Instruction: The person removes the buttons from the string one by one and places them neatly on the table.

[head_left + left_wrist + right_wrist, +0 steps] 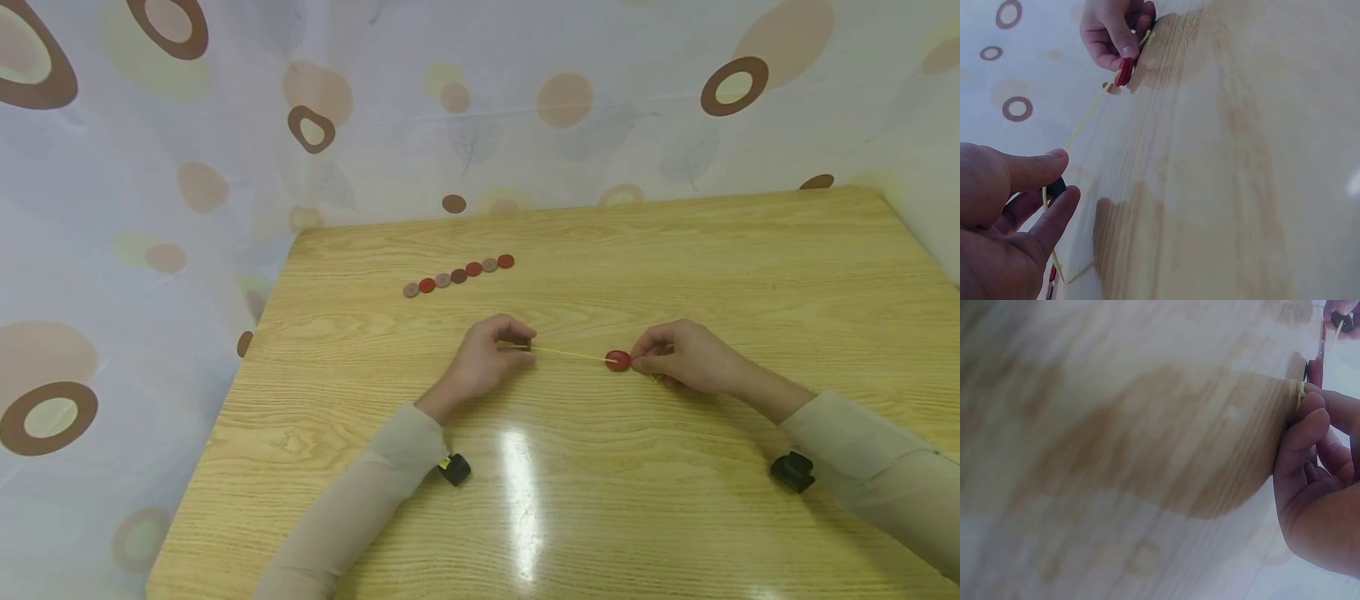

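Observation:
My left hand (483, 358) pinches a small dark bead (1055, 187) between thumb and fingertips. A thin yellow string (570, 353) runs through it, with a tail hanging below the fingers in the left wrist view. The string stretches across to a flat red bead (618, 360) beside my right hand (693, 357). That hand's thumb and fingertips pinch the yellow string right at the red bead's edge. A short looped bit of string (1301, 394) shows by its fingertips in the right wrist view. Both hands are above the wooden table (600, 500).
Farther back on the table lies a slanted row of several flat round beads (459, 276) in red, brown and tan. A patterned curtain (465, 108) hangs along the table's back and left sides. Black wrist cameras (454, 469) hang under both sleeves.

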{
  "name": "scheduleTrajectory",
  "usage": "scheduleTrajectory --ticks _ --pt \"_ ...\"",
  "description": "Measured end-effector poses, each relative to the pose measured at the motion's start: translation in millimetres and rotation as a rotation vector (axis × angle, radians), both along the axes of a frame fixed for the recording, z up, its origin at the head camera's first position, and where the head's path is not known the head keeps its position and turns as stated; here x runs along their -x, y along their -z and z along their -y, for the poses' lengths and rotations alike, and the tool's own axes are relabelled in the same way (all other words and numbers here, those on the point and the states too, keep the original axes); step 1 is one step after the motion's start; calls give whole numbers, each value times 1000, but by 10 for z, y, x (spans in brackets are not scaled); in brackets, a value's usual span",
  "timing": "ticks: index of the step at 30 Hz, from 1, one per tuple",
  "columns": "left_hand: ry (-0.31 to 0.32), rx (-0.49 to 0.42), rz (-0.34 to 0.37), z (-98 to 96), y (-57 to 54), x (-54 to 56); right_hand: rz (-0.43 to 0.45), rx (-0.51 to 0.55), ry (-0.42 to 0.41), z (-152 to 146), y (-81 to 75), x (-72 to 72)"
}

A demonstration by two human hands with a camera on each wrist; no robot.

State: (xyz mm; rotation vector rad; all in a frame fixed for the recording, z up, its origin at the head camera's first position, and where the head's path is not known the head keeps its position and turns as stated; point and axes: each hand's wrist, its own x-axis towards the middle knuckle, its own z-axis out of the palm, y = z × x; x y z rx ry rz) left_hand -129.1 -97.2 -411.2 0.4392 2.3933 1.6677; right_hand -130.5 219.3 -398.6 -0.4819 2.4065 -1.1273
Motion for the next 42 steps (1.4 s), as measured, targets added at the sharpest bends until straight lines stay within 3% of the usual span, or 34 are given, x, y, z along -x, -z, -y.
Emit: scheduleTrajectory --ticks 22,42 --pt "-45 -19 -37 198 34 4 -12 -3 -3 6 -5 10" --pt "-83 -46 12 339 -24 -2 -3 -9 8 8 -17 -4"
